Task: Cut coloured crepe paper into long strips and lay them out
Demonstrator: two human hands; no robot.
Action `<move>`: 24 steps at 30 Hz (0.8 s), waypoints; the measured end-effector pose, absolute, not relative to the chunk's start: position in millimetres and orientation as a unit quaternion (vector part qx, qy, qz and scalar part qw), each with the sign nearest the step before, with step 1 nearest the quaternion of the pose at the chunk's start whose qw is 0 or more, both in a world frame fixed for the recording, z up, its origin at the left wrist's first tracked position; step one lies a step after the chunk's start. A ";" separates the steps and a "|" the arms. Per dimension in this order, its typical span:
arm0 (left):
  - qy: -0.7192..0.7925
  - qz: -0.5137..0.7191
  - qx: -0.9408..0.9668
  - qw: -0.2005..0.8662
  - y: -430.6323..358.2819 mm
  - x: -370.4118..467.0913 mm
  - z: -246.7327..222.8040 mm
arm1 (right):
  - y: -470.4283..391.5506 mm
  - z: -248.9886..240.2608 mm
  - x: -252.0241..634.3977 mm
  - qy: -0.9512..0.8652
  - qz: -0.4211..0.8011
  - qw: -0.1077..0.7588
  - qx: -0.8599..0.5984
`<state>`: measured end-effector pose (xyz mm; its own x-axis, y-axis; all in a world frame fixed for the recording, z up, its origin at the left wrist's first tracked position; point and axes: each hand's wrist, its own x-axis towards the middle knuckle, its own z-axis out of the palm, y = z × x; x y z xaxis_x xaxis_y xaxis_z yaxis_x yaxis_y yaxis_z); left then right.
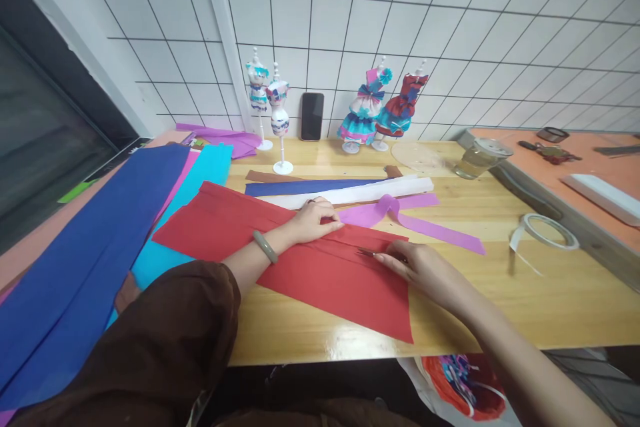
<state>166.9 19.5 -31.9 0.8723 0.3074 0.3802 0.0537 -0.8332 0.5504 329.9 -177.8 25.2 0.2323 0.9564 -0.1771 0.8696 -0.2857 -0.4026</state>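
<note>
The red sheet (345,287) lies before you across the wooden table (475,300). Your left hand (313,221), half curled, rests at its far edge; whether it pinches, I cannot tell. Your right hand (420,267) grips what look like scissors (367,252). Keep the sheet taut, the purple strip (440,232) clear.

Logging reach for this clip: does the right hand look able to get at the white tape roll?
Probably yes: between the right hand and the white tape roll, only wooden tabletop and the flat end of a purple strip show. Scissors in that hand might hinder gripping.
</note>
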 end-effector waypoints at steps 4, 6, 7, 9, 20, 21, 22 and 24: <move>0.089 0.232 0.926 0.285 19.1 166.5 -32.2 | -171.1 23.1 326.2 -0.594 0.184 0.105 -0.776; 0.092 0.230 0.925 0.290 18.9 166.5 -32.3 | -169.2 21.6 325.4 -0.596 0.169 0.096 -0.779; 0.095 0.229 0.924 0.291 18.7 166.6 -32.4 | -168.8 21.0 325.4 -0.597 0.159 0.092 -0.781; 0.101 0.228 0.923 0.292 18.5 166.8 -32.4 | -168.7 20.2 325.7 -0.597 0.146 0.087 -0.784; 0.103 0.234 0.916 0.309 16.9 166.8 -30.1 | -158.6 17.8 319.3 -0.618 0.164 0.132 -0.758; 0.102 0.237 0.914 0.313 16.9 166.8 -30.4 | -157.6 17.7 318.9 -0.617 0.168 0.133 -0.757; 0.102 0.241 0.912 0.317 16.9 166.8 -30.7 | -156.9 17.7 318.6 -0.617 0.172 0.134 -0.756; 0.103 0.248 0.907 0.324 16.9 166.8 -31.4 | -156.2 18.0 317.9 -0.619 0.175 0.134 -0.754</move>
<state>166.8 16.9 -31.4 0.8555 0.3473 0.3841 0.0258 -0.7694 0.6383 317.9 -156.2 18.0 0.1726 0.9801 -0.0982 0.8859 -0.1980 -0.4194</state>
